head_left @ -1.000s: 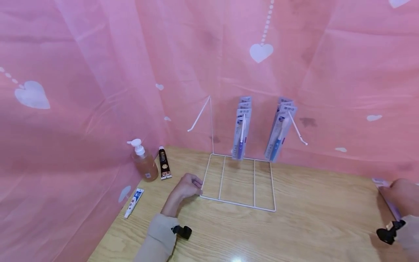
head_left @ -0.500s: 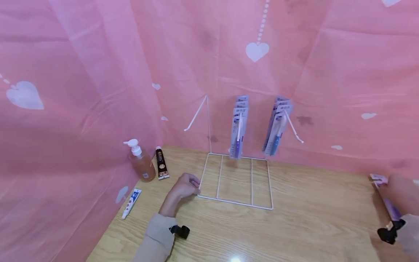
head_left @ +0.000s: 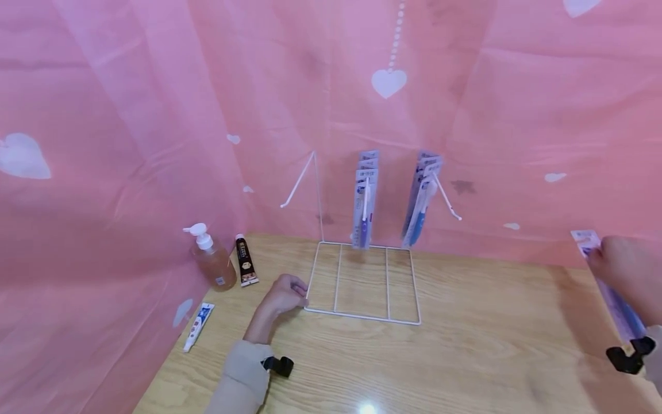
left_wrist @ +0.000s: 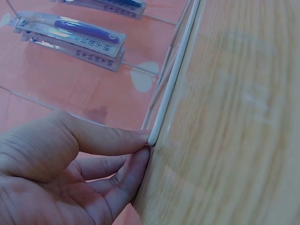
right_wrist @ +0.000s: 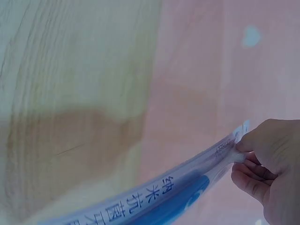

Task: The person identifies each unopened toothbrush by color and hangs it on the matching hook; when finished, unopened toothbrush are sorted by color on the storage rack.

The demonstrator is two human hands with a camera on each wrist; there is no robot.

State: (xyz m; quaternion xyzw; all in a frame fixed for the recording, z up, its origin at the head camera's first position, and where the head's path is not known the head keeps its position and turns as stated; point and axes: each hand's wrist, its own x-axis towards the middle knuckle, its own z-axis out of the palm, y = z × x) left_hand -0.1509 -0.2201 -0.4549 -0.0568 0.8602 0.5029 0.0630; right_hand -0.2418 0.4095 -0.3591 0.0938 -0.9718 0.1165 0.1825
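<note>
In the head view my left hand (head_left: 281,296) is at the near left corner of a white wire rack (head_left: 362,316). The left wrist view shows its thumb and fingers (left_wrist: 108,143) pinching the wire's end. At the far right, my right hand (head_left: 628,273) holds a packaged toothbrush (head_left: 620,310) above the table. The right wrist view shows thumb and fingers gripping the clear pack (right_wrist: 187,192) near its narrow top end, a blue handle inside. Packaged toothbrushes with a purple handle in front (head_left: 364,210) hang on the rack's middle hook; others with a blue one (head_left: 420,207) hang on its right hook.
The rack's left hook (head_left: 297,181) juts forward bare. Left of the rack stand a pump bottle (head_left: 214,264) and, lying flat, a black tube (head_left: 245,261) and a white-and-blue tube (head_left: 198,328). A pink curtain (head_left: 258,86) hangs behind the wooden table (head_left: 465,356).
My right hand has lifted the packaged toothbrush up from the table. The head view has turned slightly right. My left hand stays at the rack's corner.
</note>
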